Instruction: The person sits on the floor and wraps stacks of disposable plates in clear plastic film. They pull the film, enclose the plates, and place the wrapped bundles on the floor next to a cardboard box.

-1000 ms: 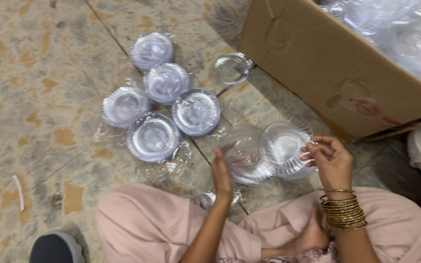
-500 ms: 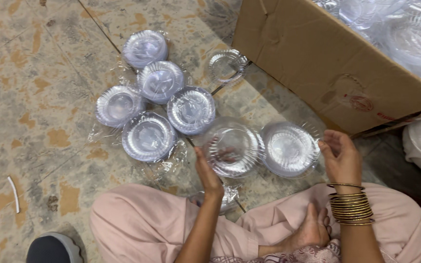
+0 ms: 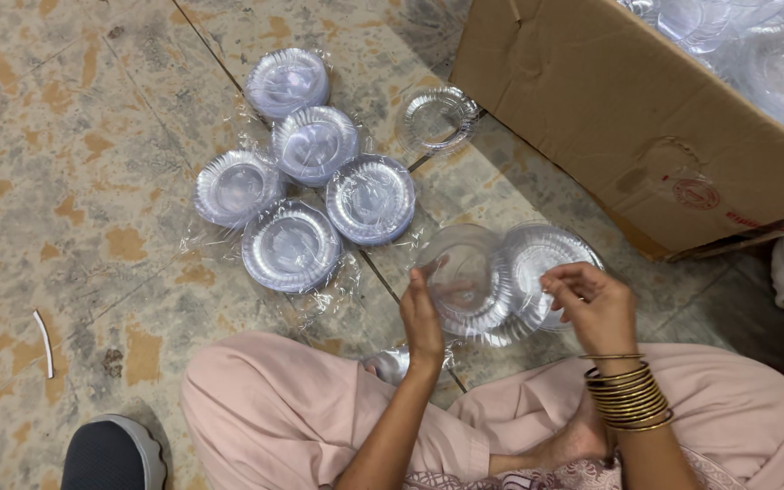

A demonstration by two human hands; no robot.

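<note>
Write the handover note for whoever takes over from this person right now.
Left hand: grip on a clear ribbed plastic bowl stack.
Right hand: fingers on a second clear plastic bowl stack beside it.
Done: five plastic-wrapped bowl stacks lie grouped on the stone floor; one loose clear bowl sits by the cardboard box.
Left: the box holds many more bowls.

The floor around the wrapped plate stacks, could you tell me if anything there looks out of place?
One clear plate lies alone, unwrapped, apart from the five wrapped stacks, close to the cardboard box. A white strip lies loose on the floor.
</note>
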